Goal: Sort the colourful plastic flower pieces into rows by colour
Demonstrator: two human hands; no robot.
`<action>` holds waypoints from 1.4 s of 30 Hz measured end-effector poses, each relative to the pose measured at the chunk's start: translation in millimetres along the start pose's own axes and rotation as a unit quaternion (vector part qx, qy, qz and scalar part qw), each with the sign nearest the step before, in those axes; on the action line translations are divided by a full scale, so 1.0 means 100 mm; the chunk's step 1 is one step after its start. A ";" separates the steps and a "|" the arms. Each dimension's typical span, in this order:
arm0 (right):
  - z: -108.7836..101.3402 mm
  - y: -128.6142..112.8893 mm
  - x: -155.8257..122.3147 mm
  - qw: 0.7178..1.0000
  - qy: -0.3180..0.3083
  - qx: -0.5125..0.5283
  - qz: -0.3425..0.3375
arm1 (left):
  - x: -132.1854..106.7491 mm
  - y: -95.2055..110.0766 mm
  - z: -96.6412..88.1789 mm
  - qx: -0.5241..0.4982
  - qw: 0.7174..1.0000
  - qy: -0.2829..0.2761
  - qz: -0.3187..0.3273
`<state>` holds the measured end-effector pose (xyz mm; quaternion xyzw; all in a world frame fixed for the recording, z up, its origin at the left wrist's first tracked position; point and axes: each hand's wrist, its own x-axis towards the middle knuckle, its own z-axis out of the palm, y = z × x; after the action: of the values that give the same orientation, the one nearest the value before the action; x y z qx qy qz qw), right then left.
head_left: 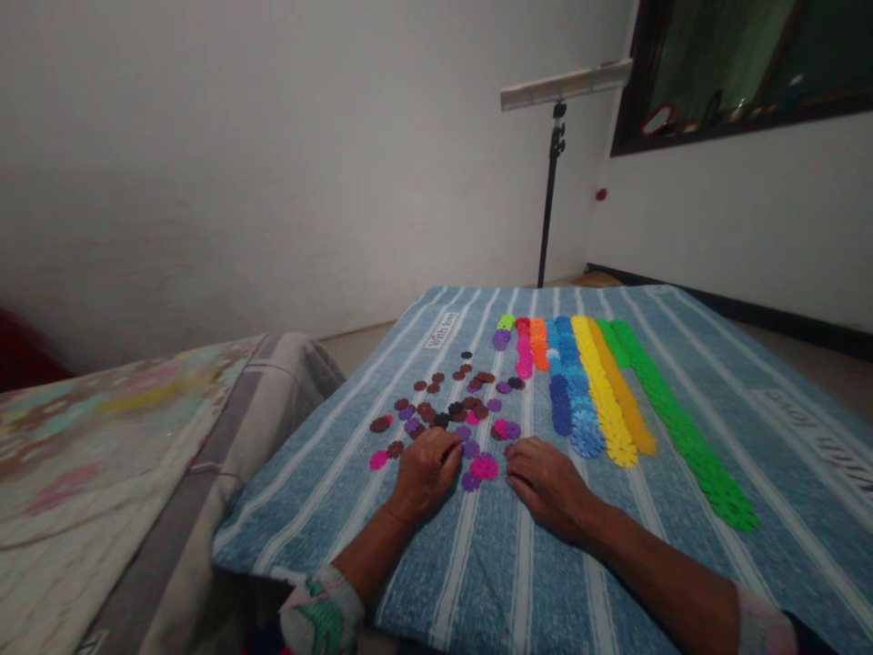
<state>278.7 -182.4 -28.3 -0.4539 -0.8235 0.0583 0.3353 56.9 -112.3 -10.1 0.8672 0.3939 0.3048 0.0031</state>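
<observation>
My left hand (424,469) rests knuckles up on a blue striped cloth (491,564), its fingers curled over the near edge of a loose scatter of brown, purple and pink plastic discs (450,405). Whether it grips a disc is hidden. My right hand (546,482) lies flat on the cloth just to the right, fingers stretched toward a pink disc (484,468) between the two hands. Beyond lie sorted rows of discs: pink (524,350), orange (538,344), blue (569,391), yellow (604,400), gold (624,400) and a long green row (682,428).
A light bar on a black stand (549,200) rises behind the cloth's far edge. A patterned mattress or cushion (102,455) lies to the left. White walls surround, with a dark-framed window (743,64) at upper right.
</observation>
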 end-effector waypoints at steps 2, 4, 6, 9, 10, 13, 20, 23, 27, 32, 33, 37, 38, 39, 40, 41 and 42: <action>0.00 0.00 0.00 1.000 0.000 0.003 0.001 | 0.00 0.00 0.00 -0.003 1.000 0.001 0.000; 0.00 -0.01 -0.01 1.000 0.000 0.006 0.001 | -0.01 0.00 0.00 -0.007 1.000 0.000 0.000; -0.01 -0.01 -0.01 1.000 0.001 0.008 0.001 | -0.01 0.00 0.00 -0.013 1.000 -0.001 -0.003; -0.01 -0.02 -0.01 1.000 0.002 0.009 0.002 | 0.01 0.02 -0.02 -0.023 0.999 -0.014 -0.017; -0.01 -0.02 -0.01 1.000 0.002 0.009 0.001 | 0.03 0.04 -0.03 -0.025 0.999 -0.024 -0.023; -0.01 -0.01 -0.01 1.000 0.004 0.006 0.001 | 0.16 0.13 -0.07 -0.021 0.997 -0.070 -0.039; 0.01 0.01 -0.02 1.000 -0.012 -0.001 0.008 | 0.74 0.50 -0.02 0.052 0.967 -0.232 -0.091; 0.00 0.00 -0.01 1.000 -0.019 -0.006 0.013 | 0.92 0.57 0.05 0.103 0.948 -0.290 -0.083; -0.02 -0.02 0.01 0.999 -0.030 -0.018 0.018 | 1.03 0.55 0.10 0.112 0.936 -0.327 -0.071; -0.04 -0.03 0.02 0.999 -0.037 -0.014 0.019 | 1.08 0.46 0.12 0.058 0.932 -0.349 -0.080; -0.04 -0.03 0.02 0.999 -0.038 -0.015 0.020 | 1.08 0.44 0.12 0.041 0.934 -0.345 -0.088; -0.06 -0.05 0.03 0.999 -0.043 -0.020 0.024 | 1.06 0.34 0.17 -0.049 0.943 -0.305 -0.120; -0.07 -0.06 0.03 0.999 -0.043 -0.020 0.026 | 1.05 0.31 0.19 -0.079 0.943 -0.298 -0.128; -0.07 -0.06 0.03 0.999 -0.043 -0.020 0.027 | 1.04 0.28 0.21 -0.111 0.940 -0.293 -0.136; -0.07 -0.06 0.03 0.999 -0.042 -0.021 0.027 | 1.03 0.25 0.23 -0.143 0.935 -0.291 -0.143; -0.06 -0.06 0.04 0.999 -0.041 -0.022 0.026 | 1.02 0.23 0.24 -0.175 0.929 -0.290 -0.151; -0.06 -0.06 0.04 0.999 -0.040 -0.023 0.024 | 1.01 0.20 0.25 -0.208 0.921 -0.287 -0.161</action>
<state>277.2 -184.2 -19.5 -0.4786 -0.8260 0.0658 0.2903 134.8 -50.9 27.3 0.8223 0.4380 0.1133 0.3453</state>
